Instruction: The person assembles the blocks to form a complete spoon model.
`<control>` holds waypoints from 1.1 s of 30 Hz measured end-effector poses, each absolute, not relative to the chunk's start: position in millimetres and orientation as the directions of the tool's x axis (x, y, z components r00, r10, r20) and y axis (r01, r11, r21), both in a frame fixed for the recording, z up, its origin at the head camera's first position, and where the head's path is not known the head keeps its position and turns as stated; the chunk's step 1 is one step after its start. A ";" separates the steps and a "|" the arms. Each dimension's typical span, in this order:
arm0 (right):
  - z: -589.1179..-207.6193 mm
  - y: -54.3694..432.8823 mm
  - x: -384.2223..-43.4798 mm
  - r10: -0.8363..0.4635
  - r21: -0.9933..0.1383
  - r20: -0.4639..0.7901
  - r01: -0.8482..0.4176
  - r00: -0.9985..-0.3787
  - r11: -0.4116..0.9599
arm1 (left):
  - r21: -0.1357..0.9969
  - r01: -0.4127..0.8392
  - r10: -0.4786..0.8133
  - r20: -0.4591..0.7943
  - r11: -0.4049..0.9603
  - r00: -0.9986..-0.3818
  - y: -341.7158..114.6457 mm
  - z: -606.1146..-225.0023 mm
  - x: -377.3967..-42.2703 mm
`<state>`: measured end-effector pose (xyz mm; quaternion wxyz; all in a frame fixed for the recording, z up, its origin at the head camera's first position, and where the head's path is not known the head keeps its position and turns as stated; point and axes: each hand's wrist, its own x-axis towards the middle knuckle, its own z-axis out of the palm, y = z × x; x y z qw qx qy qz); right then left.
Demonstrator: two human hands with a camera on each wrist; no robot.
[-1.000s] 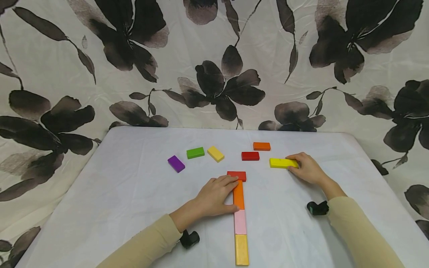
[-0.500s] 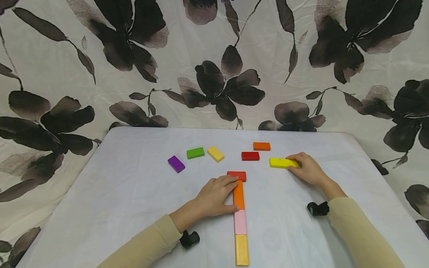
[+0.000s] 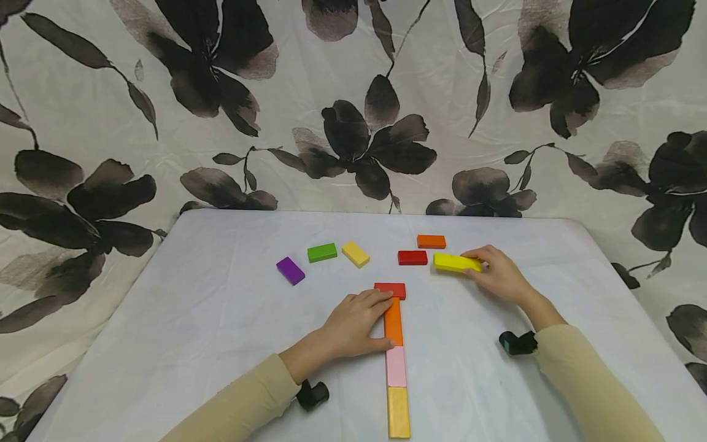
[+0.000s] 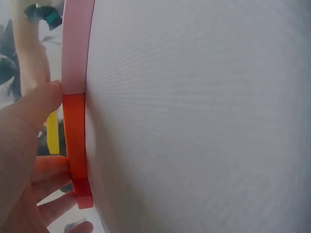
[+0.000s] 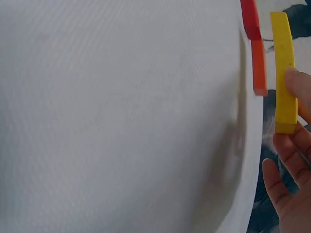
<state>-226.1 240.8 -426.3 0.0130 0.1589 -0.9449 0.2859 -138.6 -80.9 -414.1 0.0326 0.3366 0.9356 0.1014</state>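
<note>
A row of wooden blocks runs toward me: a red block (image 3: 393,286) lies crosswise at its far end, then an orange block (image 3: 394,328), a pink block (image 3: 395,368) and a golden-yellow block (image 3: 398,412). Across the red and orange ones rest the fingers of my left hand (image 3: 348,328); its thumb touches by the orange-pink joint. My right hand (image 3: 502,275) pinches one end of a long yellow block (image 5: 285,107) between thumb and fingers, lifted off the cloth. Its other end points left toward a loose red block (image 3: 412,258).
Beyond the row lie a purple block (image 3: 290,271), a green block (image 3: 322,252), a pale yellow block (image 3: 355,254) and a small orange block (image 3: 431,242). A white cloth covers the table (image 3: 193,319); a floral curtain (image 3: 309,73) hangs behind its far edge.
My right hand has raised the yellow block and moved it slightly left and away from me. My left hand and the row of blocks have stayed where they were.
</note>
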 end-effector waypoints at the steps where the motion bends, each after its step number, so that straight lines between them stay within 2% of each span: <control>1: -425.5 238.3 -226.2 -0.298 -0.538 0.119 -0.314 -0.947 0.783 | 0.212 0.623 0.636 0.007 0.753 -0.772 -80.9 -414.2 -138.4; 25: -417.4 179.0 -225.3 -0.398 -0.545 0.154 -0.414 -0.904 0.729 | 0.220 0.614 0.630 -0.006 0.758 -0.776 -80.3 -415.7 -139.6; 33: -420.3 161.0 -224.2 -0.420 -0.554 0.130 -0.417 -0.898 0.721 | 0.212 0.616 0.632 -0.006 0.758 -0.775 -80.3 -416.0 -140.2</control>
